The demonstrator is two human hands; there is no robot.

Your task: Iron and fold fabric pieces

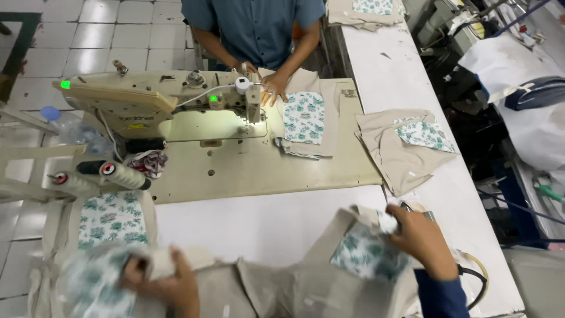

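At the near edge of a white table (pixel 276 227), the left hand (pixel 168 285) and right hand (pixel 421 238) each close their fingers on a beige fabric piece (pixel 306 282) with a teal leaf-print patch, while across the sewing machine (pixel 159 103) a co-worker's hand (pixel 275 87) presses similar cloth
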